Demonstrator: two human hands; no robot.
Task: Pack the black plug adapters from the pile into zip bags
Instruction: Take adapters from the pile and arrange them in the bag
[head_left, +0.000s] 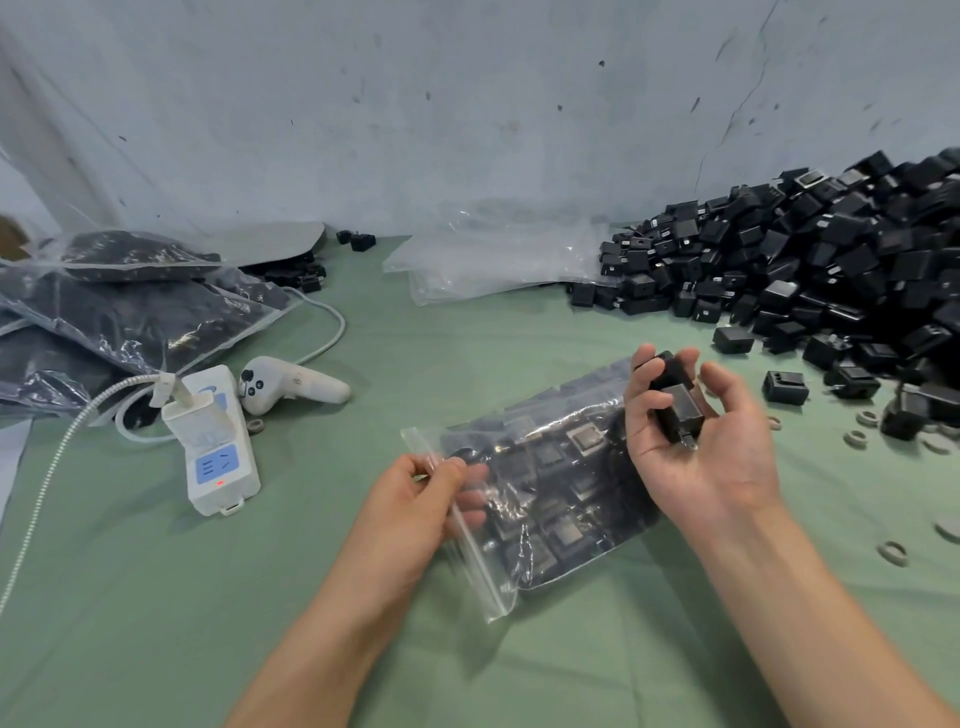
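A clear zip bag (545, 488) holding several black plug adapters lies on the green cloth in the middle. My left hand (415, 499) pinches the bag's zip edge at its left end. My right hand (691, 436), palm up above the bag's right end, holds black plug adapters (675, 400) in its curled fingers. A big pile of black plug adapters (810, 270) fills the right side, with loose ones (785, 387) at its near edge.
Filled zip bags (130, 306) are stacked at the left. Empty clear bags (493, 260) lie at the back centre. A white power strip (215, 447) with cable and a white controller (291, 389) sit left of the bag. Small grey rings (893, 553) are scattered at the right.
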